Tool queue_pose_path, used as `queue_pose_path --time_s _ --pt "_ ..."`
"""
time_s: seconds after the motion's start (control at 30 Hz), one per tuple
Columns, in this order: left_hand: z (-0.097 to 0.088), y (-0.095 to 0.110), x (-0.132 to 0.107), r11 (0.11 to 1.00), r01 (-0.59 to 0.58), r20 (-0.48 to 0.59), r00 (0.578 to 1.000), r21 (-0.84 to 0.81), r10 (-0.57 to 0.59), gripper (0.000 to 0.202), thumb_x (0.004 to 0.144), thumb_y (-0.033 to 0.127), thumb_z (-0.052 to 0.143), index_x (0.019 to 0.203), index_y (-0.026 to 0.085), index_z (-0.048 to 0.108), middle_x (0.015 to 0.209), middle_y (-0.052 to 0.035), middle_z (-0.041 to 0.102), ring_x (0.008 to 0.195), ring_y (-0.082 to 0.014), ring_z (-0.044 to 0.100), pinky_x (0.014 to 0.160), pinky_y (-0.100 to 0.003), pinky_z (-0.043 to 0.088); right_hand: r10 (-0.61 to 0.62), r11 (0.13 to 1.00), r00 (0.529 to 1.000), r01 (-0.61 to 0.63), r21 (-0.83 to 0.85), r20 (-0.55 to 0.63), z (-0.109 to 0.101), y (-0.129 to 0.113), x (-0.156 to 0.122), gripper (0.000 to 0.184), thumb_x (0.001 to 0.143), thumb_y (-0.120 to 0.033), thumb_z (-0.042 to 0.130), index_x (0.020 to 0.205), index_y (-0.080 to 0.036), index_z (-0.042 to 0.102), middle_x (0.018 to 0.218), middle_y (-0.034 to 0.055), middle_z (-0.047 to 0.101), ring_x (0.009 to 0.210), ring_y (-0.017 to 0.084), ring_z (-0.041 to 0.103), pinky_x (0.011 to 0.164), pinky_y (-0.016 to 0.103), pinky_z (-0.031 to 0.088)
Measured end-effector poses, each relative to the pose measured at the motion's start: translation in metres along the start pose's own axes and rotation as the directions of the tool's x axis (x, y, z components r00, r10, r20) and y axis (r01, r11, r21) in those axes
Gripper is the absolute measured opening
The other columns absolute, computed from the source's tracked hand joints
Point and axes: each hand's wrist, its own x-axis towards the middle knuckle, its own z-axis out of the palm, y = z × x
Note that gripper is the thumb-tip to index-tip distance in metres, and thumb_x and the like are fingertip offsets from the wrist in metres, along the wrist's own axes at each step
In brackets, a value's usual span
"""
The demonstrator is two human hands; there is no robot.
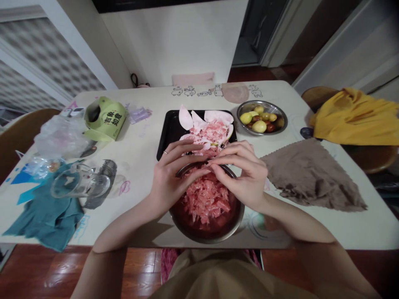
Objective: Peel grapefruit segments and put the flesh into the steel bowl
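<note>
The left hand (pixel 171 171) and right hand (pixel 247 171) meet over the pulp bowl (pixel 207 238) at twelve o'clock, fingers curved, any grasp unclear.

One left hand (pixel 173 170) and one right hand (pixel 247 172) make two. One near bowl (pixel 239 216) and one far bowl (pixel 278 110) make two. The far bowl has at least seven fruits (pixel 259 126). There is one black tray (pixel 170 126), one green box (pixel 109 119) and one jug (pixel 90 185). Three cloths lie here: a teal cloth (pixel 51 220) left, a brown cloth (pixel 313 174) and a yellow cloth (pixel 358 118) right.
</note>
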Motion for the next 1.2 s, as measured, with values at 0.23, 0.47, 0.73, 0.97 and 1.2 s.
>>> queue_pose_path --time_s 0.23,0.47,0.73,0.97,1.2 --pt "0.003 -0.003 -0.003 1.000 -0.004 0.023 1.000 0.025 0.003 0.008 0.090 0.019 0.073 0.097 0.023 0.073 0.120 -0.0063 0.074 0.127 -0.0259 0.061 0.108 -0.051 0.053 -0.010 0.999 1.000 0.009 -0.049 -0.019 0.002 0.004 0.000 0.010 0.085 -0.019 0.072 0.084 -0.028 0.075 0.083 -0.0010 0.074 0.082 0.019 0.067 0.082 0.041 0.050" --pt "0.004 -0.004 -0.003 0.992 -0.033 -0.029 0.999 0.121 0.036 0.016 0.087 0.022 0.078 0.102 0.024 0.074 0.122 -0.0061 0.074 0.127 -0.0267 0.062 0.107 -0.050 0.053 -0.045 0.991 0.999 0.046 -0.126 0.010 0.004 0.010 -0.001 0.009 0.086 -0.019 0.073 0.087 -0.028 0.074 0.084 -0.0010 0.075 0.085 0.020 0.067 0.084 0.043 0.047" --pt "0.008 -0.006 -0.005 0.979 -0.049 -0.027 0.998 0.199 0.056 0.011 0.088 0.017 0.074 0.097 0.023 0.071 0.123 -0.0047 0.074 0.128 -0.0268 0.060 0.107 -0.050 0.053 -0.116 0.966 0.991 0.127 -0.227 0.060 0.007 0.014 -0.007 0.012 0.086 -0.019 0.074 0.091 -0.030 0.072 0.089 -0.0036 0.076 0.090 0.020 0.066 0.089 0.043 0.043" --pt "0.012 -0.008 -0.003 0.971 -0.027 0.024 0.999 0.238 0.022 0.007 0.087 0.014 0.070 0.087 0.021 0.068 0.118 -0.0056 0.075 0.127 -0.0285 0.060 0.105 -0.049 0.054 -0.138 0.948 0.989 0.145 -0.285 0.043 0.010 0.032 -0.003 0.009 0.088 -0.021 0.072 0.091 -0.029 0.071 0.088 -0.0034 0.074 0.090 0.019 0.064 0.091 0.042 0.041" --pt "0.009 -0.016 -0.005 0.949 -0.009 0.168 0.985 0.316 -0.046 0.006 0.088 0.014 0.071 0.088 0.020 0.072 0.125 -0.0069 0.072 0.135 -0.0303 0.054 0.108 -0.050 0.054 -0.064 0.889 0.998 0.069 -0.453 0.025 0.012 0.063 0.002 0.010 0.095 -0.032 0.064 0.088 -0.028 0.070 0.092 -0.0022 0.075 0.094 0.020 0.064 0.097 0.044 0.037"
